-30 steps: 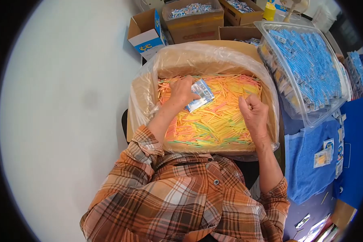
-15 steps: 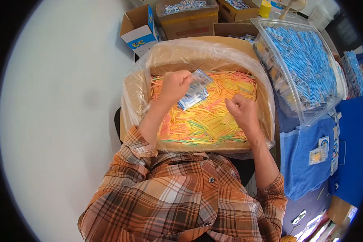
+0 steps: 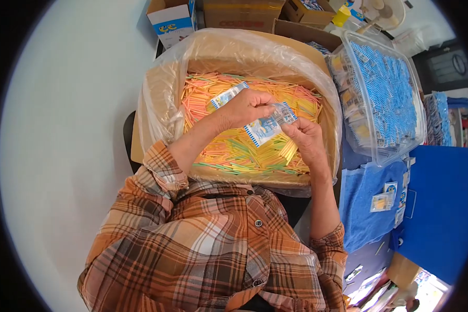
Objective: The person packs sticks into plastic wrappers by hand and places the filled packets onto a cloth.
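My left hand (image 3: 249, 109) is closed on small blue-and-white plastic packets. One packet (image 3: 265, 130) with a clear upper part sticks out toward my right hand, and another packet (image 3: 229, 95) shows behind my left knuckles. My right hand (image 3: 308, 141) has thumb and fingers pinched at the clear end of the front packet. A bundle of thin yellow sticks (image 3: 288, 151) juts down from under its fingers. Below both hands, a carton (image 3: 252, 42) lined with clear plastic holds a thick layer of pink, yellow and green sticks (image 3: 229, 156).
At the right stands a clear plastic tub (image 3: 382, 156) full of blue-striped packets. A blue towel (image 3: 366, 218) lies in front of it, with a few packets (image 3: 382, 202) on top. Cartons (image 3: 242, 15) line the back, and a white wall (image 3: 78, 145) rises at left.
My hands have come together over the carton; before, they were apart, both closed. The front packet now lies between them, and yellow sticks show at my right fingers. The view has shifted slightly.
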Tool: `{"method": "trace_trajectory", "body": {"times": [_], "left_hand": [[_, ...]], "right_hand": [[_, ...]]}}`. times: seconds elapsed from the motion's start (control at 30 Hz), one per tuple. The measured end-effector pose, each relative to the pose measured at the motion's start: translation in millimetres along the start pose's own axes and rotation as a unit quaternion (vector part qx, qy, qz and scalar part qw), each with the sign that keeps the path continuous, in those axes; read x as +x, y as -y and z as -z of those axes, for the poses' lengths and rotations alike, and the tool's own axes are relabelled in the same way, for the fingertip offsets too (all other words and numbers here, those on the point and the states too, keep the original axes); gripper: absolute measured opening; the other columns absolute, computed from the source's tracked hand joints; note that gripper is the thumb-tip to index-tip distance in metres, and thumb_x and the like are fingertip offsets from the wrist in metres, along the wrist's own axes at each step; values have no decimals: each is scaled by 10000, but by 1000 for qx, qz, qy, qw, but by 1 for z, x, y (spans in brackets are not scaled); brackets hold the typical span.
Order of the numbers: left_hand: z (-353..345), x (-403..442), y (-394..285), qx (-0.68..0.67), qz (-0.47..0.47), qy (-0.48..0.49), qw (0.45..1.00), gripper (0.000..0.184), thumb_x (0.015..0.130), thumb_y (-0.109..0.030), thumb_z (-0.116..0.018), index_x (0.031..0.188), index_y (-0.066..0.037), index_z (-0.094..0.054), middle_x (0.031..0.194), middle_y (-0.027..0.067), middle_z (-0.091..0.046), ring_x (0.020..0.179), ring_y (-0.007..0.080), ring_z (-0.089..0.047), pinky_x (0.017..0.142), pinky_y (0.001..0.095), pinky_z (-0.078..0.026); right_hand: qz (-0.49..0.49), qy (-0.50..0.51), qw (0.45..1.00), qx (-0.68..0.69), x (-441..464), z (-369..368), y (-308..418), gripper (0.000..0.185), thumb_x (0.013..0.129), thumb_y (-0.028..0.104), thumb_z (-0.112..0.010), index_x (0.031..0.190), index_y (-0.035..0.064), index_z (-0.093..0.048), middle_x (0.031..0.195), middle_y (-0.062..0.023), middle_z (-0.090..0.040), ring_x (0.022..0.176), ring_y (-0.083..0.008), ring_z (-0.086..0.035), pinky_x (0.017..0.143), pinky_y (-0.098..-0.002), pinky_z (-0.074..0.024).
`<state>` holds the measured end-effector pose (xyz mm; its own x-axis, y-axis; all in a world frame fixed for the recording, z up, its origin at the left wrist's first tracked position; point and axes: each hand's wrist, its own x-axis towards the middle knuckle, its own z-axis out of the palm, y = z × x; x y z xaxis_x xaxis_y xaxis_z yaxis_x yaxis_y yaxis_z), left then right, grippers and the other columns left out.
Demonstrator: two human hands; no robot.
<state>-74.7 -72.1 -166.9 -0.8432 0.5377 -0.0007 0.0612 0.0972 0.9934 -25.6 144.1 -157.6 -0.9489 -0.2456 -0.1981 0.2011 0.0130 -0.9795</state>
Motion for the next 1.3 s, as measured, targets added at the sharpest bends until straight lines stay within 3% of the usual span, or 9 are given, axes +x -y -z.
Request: {"method": "trace_trajectory", "body": {"times": [0.17, 0.43, 0.53, 0.67, 0.87, 0.93, 1.03, 1.17, 1.3], "left_hand": [[-6, 1, 1, -85, 16, 15, 996, 175, 941, -170, -549, 889, -19, -621, 745, -52, -567, 701, 20, -487, 631, 207, -422], [-19, 3, 11, -40, 38, -67, 996, 203, 928, -195, -596, 878, -4, -643, 731, -31, -615, 676, 23, -506, 598, 222, -440], [-16, 3, 8, -25, -2, -118, 993, 168, 895, -154, -640, 833, 2, -656, 695, -15, -634, 641, 26, -529, 563, 222, -448], [-15, 1, 4, -126, -14, -108, 986, 115, 845, -102, -693, 816, 6, -668, 702, 13, -665, 641, 31, -572, 564, 211, -463], [-10, 0, -3, -130, -23, -86, 987, 110, 801, -79, -730, 828, 23, -697, 747, 39, -688, 679, 51, -605, 628, 208, -492], [-12, -2, -8, -135, 6, -66, 989, 107, 796, -76, -732, 840, 18, -708, 758, 44, -693, 686, 58, -613, 648, 210, -499], [-16, 0, -6, -140, 17, -35, 989, 113, 791, -76, -736, 858, 14, -718, 765, 46, -696, 694, 64, -621, 660, 213, -503], [-18, 0, -4, -147, 12, -6, 989, 124, 790, -87, -740, 866, 9, -724, 766, 43, -698, 698, 64, -624, 654, 212, -497], [-20, 0, -3, -136, 14, 11, 991, 128, 789, -105, -745, 856, 3, -726, 750, 31, -691, 679, 55, -609, 630, 212, -485]], "right_hand": [[-3, -48, 999, 21, -1, -6, 2, 246, 852, 122, -697, 651, 81, -562, 651, 101, -485, 596, 7, -366, 513, -187, -270], [30, -68, 994, -75, -8, -9, 3, 247, 854, 84, -663, 637, 50, -551, 590, 68, -476, 574, -10, -368, 495, -214, -298], [120, -82, 910, -389, -28, -8, 17, 227, 825, 110, -685, 656, 30, -556, 516, -49, -504, 471, -102, -459, 463, -294, -364], [153, 26, 810, -566, -49, -20, 6, 215, 786, 170, -711, 663, 48, -584, 541, -169, -544, 502, -367, -545, 471, -416, -428], [110, -126, 942, -292, -30, 10, 23, 255, 831, 149, -687, 639, 41, -560, 541, -5, -523, 436, -133, -461, 423, -307, -348], [142, -185, 948, -216, -20, 14, 50, 271, 855, 138, -671, 625, 64, -547, 598, 64, -476, 504, -38, -398, 430, -235, -290], [-4, -189, 981, -34, -6, 9, 76, 259, 857, 126, -670, 633, 88, -544, 584, 67, -474, 494, -22, -394, 427, -215, -273], [-37, -142, 987, -60, 7, 6, 74, 259, 869, 127, -653, 638, 94, -542, 578, 66, -470, 506, -7, -379, 438, -204, -267], [29, -164, 971, -168, 17, 3, 65, 260, 864, 137, -660, 645, 56, -546, 582, 63, -468, 536, -15, -372, 469, -209, -289]]}}
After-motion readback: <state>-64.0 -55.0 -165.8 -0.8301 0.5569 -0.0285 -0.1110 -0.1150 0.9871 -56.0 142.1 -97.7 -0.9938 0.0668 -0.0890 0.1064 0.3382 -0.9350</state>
